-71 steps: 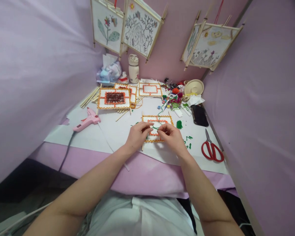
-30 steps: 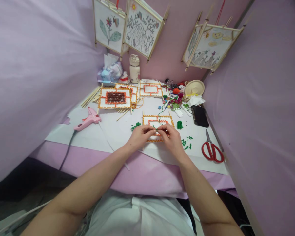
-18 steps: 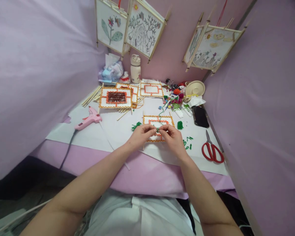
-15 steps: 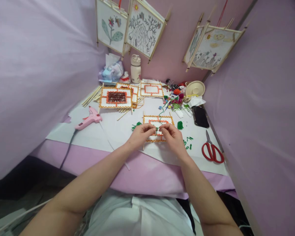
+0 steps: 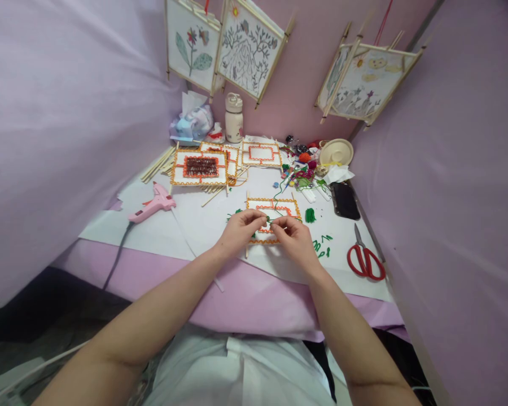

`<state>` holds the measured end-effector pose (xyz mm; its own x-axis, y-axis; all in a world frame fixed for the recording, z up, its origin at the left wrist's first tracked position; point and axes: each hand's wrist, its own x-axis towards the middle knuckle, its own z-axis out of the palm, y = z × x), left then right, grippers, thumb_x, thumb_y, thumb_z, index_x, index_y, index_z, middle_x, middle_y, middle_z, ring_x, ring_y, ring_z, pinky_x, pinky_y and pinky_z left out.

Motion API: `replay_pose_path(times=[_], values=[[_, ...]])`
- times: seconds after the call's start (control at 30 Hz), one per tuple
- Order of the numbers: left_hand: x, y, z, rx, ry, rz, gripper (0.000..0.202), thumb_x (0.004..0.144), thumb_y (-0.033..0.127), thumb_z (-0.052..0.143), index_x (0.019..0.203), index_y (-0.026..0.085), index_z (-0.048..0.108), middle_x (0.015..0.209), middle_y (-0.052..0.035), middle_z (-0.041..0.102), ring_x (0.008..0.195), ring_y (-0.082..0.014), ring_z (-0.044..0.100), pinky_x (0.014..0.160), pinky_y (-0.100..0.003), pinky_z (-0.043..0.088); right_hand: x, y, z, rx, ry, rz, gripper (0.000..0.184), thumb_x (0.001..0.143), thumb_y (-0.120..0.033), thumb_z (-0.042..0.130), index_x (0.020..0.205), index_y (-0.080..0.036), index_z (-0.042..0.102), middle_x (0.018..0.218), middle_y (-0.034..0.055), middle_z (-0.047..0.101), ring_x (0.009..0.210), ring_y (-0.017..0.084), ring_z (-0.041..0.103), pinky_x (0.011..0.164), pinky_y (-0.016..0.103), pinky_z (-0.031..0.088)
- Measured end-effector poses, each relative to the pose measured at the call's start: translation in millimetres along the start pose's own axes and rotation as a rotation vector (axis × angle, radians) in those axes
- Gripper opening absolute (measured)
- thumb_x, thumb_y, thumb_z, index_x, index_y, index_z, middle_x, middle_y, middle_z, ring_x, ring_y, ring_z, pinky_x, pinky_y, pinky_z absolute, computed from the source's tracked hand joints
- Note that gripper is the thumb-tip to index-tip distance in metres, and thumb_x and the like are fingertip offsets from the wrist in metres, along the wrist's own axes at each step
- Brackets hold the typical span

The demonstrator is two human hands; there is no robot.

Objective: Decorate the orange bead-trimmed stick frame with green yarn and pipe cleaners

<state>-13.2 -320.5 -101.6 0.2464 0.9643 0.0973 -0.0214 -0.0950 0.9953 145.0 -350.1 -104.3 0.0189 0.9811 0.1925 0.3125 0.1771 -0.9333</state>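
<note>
Over a white panel framed with orange and yellow loops (image 5: 272, 204), my two hands come close together. My left hand (image 5: 246, 226) is closed, thumb and fingertips pinching green yarn (image 5: 268, 219). Fingers of my right hand (image 5: 294, 232) pinch the same yarn just beside it. From there a green strand runs up the table toward a tangle of coloured yarn (image 5: 307, 175). A wound green bundle (image 5: 310, 215) lies right of the panel, with short green yarn pieces (image 5: 323, 246) below it. More green yarn (image 5: 234, 215) shows beyond my left hand.
Red-handled scissors (image 5: 366, 260) and a black phone (image 5: 346, 201) lie at the right. A pink glue gun (image 5: 155, 204) with a cord rests on the left. Behind are more decorated panels (image 5: 200, 167), wooden sticks (image 5: 157, 164), a bottle (image 5: 234, 119) and a tissue pack (image 5: 192, 121).
My right hand has shifted slightly left and down, its fingers lower against the yarn. A green strand now stretches rightward above the right hand. The things around have stayed put.
</note>
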Motion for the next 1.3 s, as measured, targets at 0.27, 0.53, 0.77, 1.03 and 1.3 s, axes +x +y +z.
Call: replay_pose_path(times=[0.27, 0.53, 0.77, 1.03, 1.3], values=[[0.5, -1.6, -0.3, 0.252, -0.081, 0.050, 0.021, 0.080, 0.035, 0.059, 0.078, 0.016, 0.066, 0.069, -0.0002, 0.061, 0.064, -0.0125, 0.051, 0.060, -0.024, 0.039, -0.5, 3.8, -4.4, -0.214, 0.042, -0.285, 0.014, 0.090, -0.025, 0.053, 0.088, -0.020, 0.066, 0.085, 0.0030, 0.063, 0.076, 0.016, 0.056, 0.069, 0.029, 0.044], [1.3, -8.1, -0.2, 0.290, -0.038, 0.066, 0.021, 0.078, 0.035, 0.063, 0.080, 0.016, 0.070, 0.073, -0.0024, 0.069, 0.066, -0.0137, 0.058, 0.061, -0.024, 0.043, 1.4, 5.6, -5.4, -0.210, 0.084, -0.312, 0.009, 0.087, -0.023, 0.058, 0.086, -0.020, 0.066, 0.082, 0.0026, 0.063, 0.069, 0.014, 0.055, 0.065, 0.029, 0.044], [-1.6, -8.0, 1.4, 0.390, 0.011, 0.184, 0.013, 0.079, 0.026, 0.062, 0.081, 0.017, 0.071, 0.077, -0.0024, 0.070, 0.068, -0.0135, 0.060, 0.064, -0.024, 0.045, 1.5, 5.8, -4.5, -0.236, 0.115, -0.255, 0.008, 0.081, -0.023, 0.060, 0.087, -0.019, 0.063, 0.085, 0.0030, 0.063, 0.065, 0.013, 0.054, 0.061, 0.028, 0.044], [-6.2, -6.1, 3.1, 0.633, 0.016, 0.458, 0.008, 0.083, 0.018, 0.058, 0.079, 0.017, 0.065, 0.074, -0.0017, 0.064, 0.067, -0.0124, 0.053, 0.065, -0.025, 0.041, 3.1, 11.9, -1.9, -0.187, 0.070, -0.119, 0.007, 0.077, -0.024, 0.060, 0.080, -0.019, 0.064, 0.075, 0.0013, 0.064, 0.063, 0.014, 0.055, 0.062, 0.028, 0.043], [-4.3, -7.8, 4.1, 0.475, 0.108, 0.273, 0.007, 0.083, 0.021, 0.057, 0.079, 0.017, 0.062, 0.074, -0.0006, 0.062, 0.066, -0.0122, 0.053, 0.062, -0.024, 0.042, 1.3, 3.6, -0.5, -0.143, 0.115, -0.117, 0.009, 0.078, -0.026, 0.061, 0.076, -0.019, 0.065, 0.075, 0.0018, 0.066, 0.063, 0.014, 0.055, 0.062, 0.027, 0.043]])
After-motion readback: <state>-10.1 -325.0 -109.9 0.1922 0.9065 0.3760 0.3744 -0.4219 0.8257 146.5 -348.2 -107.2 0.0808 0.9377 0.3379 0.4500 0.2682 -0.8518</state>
